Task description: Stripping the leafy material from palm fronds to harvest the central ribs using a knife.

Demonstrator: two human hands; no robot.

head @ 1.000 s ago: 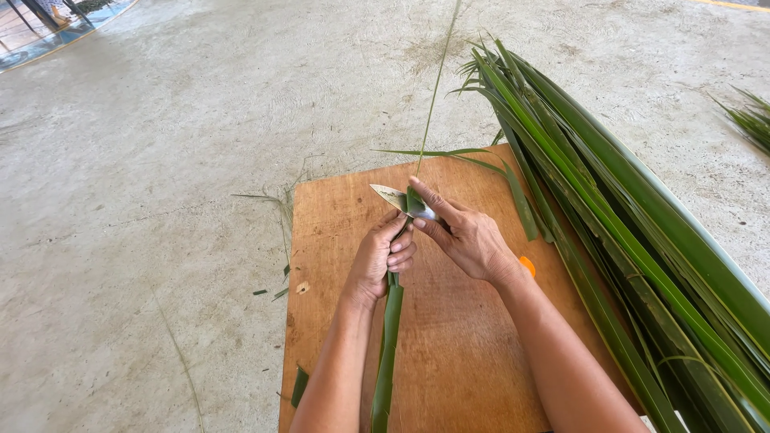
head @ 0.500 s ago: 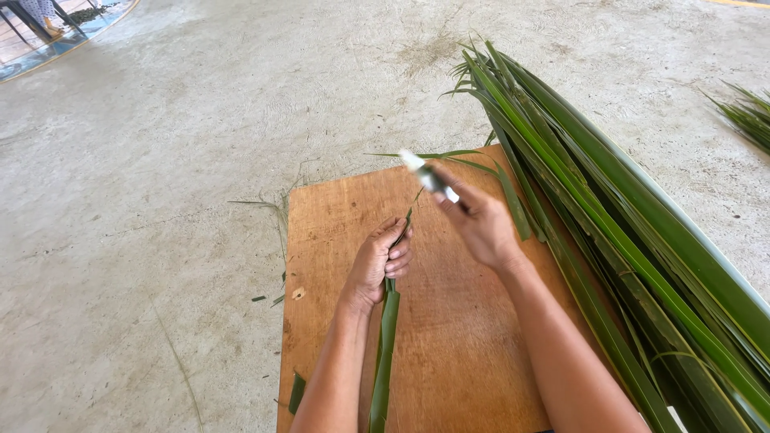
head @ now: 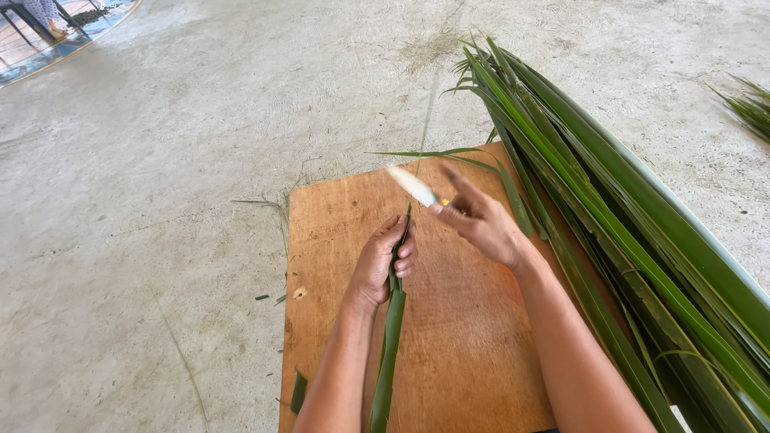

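Note:
A long green palm leaf strip (head: 388, 353) lies lengthwise on a brown wooden board (head: 465, 345). My left hand (head: 383, 263) is closed around the strip near its upper end and presses it to the board. My right hand (head: 480, 220) is raised just right of the left one and grips a small knife (head: 412, 185), whose pale blade is blurred and points up and left. A thin midrib (head: 426, 128) runs from the strip's top away over the floor.
A thick pile of long green palm leaves (head: 642, 240) lies along the board's right side. Leaf scraps (head: 297, 391) lie by the board's left edge. Concrete floor (head: 144, 200) surrounds the board; more leaves (head: 750, 104) at far right.
My right hand with the knife has swept away from my left hand, up the strip and then out to the right. My left hand has stayed on the strip.

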